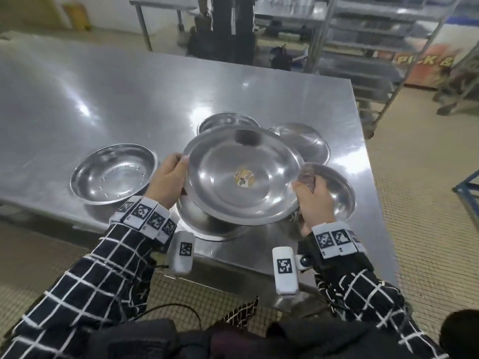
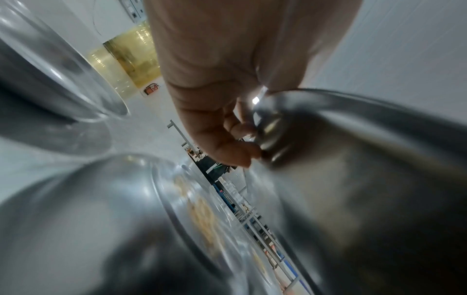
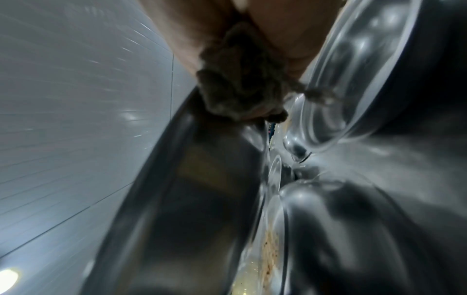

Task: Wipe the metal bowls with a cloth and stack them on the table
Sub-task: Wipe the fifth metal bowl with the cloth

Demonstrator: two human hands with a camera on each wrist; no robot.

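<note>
A wide metal bowl with a yellow sticker in its middle is held tilted above the table. My left hand grips its left rim, thumb over the edge. In the left wrist view the fingers curl under the bowl's rim. My right hand is at the bowl's right rim and holds a bunched brown cloth. The right wrist view shows that cloth balled in the palm against the bowl's edge. Another bowl sits on the table right under the held one.
More metal bowls stand on the steel table: one at the left, one behind, two at the right. The table's right edge is close by. Metal racks stand beyond.
</note>
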